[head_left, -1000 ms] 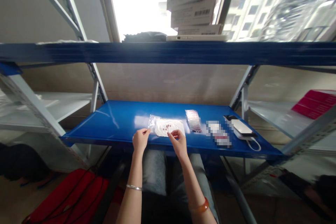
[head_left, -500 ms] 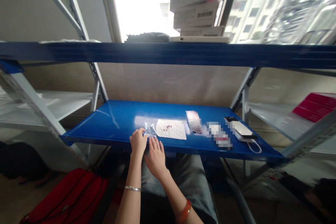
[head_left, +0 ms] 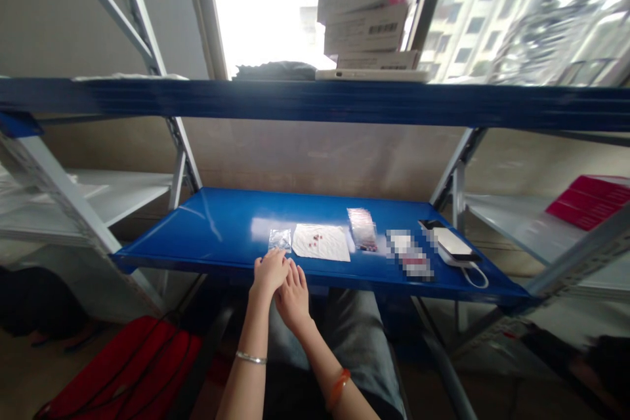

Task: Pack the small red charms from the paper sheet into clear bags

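Observation:
A small clear plastic bag [head_left: 280, 239] lies on the blue table [head_left: 211, 230], near its front edge. My left hand [head_left: 272, 270] rests at the bag's near side, fingers stretched out and close together, meeting the fingers of my right hand. At the table edge lies my right hand [head_left: 294, 295], palm down with its fingers extended and nothing visible in it. To the right of the bag is a white cloth [head_left: 335, 244], on which several small reddish-brown beads [head_left: 315, 240] are scattered. What is under the fingertips of both hands is hidden.
Right of the cloth lies a stack of clear packets [head_left: 362, 230], then a blurred-out item [head_left: 409, 254] and a phone-like device [head_left: 455, 244] with a white cable [head_left: 477, 277]. A blue shelf beam [head_left: 305, 100] crosses above, with white boxes [head_left: 364, 26] stacked on it.
My left hand has moved slightly right, away from the bag's left corner, and now touches my right hand. The bag shows flatter. My right hand has barely moved.

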`<state>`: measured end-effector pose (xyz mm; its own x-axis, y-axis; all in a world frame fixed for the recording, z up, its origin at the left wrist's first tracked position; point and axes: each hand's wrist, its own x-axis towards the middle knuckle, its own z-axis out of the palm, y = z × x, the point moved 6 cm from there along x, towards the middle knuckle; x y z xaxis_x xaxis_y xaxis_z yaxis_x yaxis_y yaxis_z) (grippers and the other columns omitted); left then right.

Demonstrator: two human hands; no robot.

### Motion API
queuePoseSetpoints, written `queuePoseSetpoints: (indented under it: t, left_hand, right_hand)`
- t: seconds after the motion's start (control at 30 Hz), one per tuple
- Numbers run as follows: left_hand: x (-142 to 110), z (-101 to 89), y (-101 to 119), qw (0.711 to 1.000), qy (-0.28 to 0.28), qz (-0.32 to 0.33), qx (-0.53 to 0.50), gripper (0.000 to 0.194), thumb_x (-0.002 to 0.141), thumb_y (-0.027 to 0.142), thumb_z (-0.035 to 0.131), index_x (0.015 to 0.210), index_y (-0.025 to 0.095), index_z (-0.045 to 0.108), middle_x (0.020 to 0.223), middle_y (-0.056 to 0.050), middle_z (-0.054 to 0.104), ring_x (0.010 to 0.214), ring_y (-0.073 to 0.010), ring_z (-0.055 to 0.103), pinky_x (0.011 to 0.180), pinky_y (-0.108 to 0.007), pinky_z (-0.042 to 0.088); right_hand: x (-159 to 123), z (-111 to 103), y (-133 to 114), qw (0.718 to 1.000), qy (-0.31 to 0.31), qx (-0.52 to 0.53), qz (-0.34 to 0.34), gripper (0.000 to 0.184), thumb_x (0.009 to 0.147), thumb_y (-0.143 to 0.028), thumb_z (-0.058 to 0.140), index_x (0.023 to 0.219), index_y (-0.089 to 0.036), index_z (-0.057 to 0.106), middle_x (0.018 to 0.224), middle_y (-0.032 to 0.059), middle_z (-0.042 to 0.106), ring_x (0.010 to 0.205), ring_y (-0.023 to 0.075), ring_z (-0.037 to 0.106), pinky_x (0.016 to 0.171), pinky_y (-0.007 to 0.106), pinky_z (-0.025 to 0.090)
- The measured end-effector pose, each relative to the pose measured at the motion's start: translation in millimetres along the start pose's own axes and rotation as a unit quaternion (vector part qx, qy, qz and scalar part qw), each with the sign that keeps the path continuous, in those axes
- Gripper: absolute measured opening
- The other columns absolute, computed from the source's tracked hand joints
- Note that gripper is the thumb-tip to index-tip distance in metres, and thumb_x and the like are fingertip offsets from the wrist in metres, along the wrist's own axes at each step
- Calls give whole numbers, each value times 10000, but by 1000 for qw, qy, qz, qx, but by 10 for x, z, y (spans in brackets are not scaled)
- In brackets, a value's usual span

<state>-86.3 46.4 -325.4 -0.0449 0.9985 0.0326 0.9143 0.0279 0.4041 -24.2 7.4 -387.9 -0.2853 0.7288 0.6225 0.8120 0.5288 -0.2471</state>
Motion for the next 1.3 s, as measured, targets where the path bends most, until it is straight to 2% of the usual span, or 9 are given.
queuePoseSetpoints:
  t: [0.23,0.5,0.83,0.9,0.97,1.07,1.13,1.2,1.3]
  left_hand:
    - [304,95,-178,997,82,5,2,403,897,341,355,1250,218,506,1410,-113,415,1322,-244,331,1056,-506,201]
    - [753,123,-188,989,129,55,53,399,882,317,394,1244,200,515,1380,-118,454,1290,-224,379,1034,-431,271]
    - [734,169,-202,987,122,68,75,454,896,345,367,1296,156,472,1405,-137,414,1318,-239,346,1057,-428,277]
    - [727,162,-200,987,127,68,75,462,896,344,372,1306,151,464,1403,-143,415,1317,-245,349,1058,-420,279]
    - [717,153,-190,985,135,70,75,466,894,334,377,1310,143,462,1409,-153,404,1317,-257,347,1050,-419,294]
    - [701,144,-169,984,145,77,72,473,888,311,386,1317,124,455,1424,-171,371,1320,-271,338,1039,-414,317]
    - [692,139,-163,983,151,77,69,479,884,303,393,1321,116,451,1428,-179,360,1320,-274,338,1036,-408,325]
    - [683,130,-160,982,160,75,66,479,880,301,399,1320,118,451,1429,-177,360,1321,-272,337,1034,-399,330]
    - [670,122,-158,981,169,73,63,471,879,303,401,1307,117,466,1420,-171,379,1312,-268,353,1034,-390,335]
  right_hand:
    - [-16,31,31,1000,0,14,3,559,822,-147,413,1380,-125,382,1410,90,417,1352,232,276,1101,418,232]
    - [-16,44,28,1000,-6,-2,9,644,779,-115,411,1415,-131,311,1444,86,361,1356,228,267,1101,409,227]
    - [-13,-10,18,999,29,26,-9,667,733,-65,424,1394,-114,347,1423,90,396,1333,236,304,1085,407,224]
    - [29,-93,6,997,49,65,3,632,715,-52,424,1343,-126,429,1368,95,468,1294,241,367,1058,411,260]
    - [106,-244,57,988,78,130,40,490,724,-57,425,1171,-170,591,1195,79,614,1162,228,504,985,392,343]
    - [252,-586,332,957,140,225,119,272,780,-108,427,805,-214,677,834,32,694,829,181,621,806,327,434]
    - [307,-899,648,931,233,228,162,241,792,-140,427,763,-196,660,802,47,677,805,185,606,776,315,438]
    - [306,-1162,1026,910,308,174,217,233,784,-162,429,787,-184,661,847,68,664,854,204,582,815,333,420]
    - [209,-1328,1607,865,330,101,363,249,752,-182,441,852,-140,665,871,111,630,843,229,556,815,350,407]
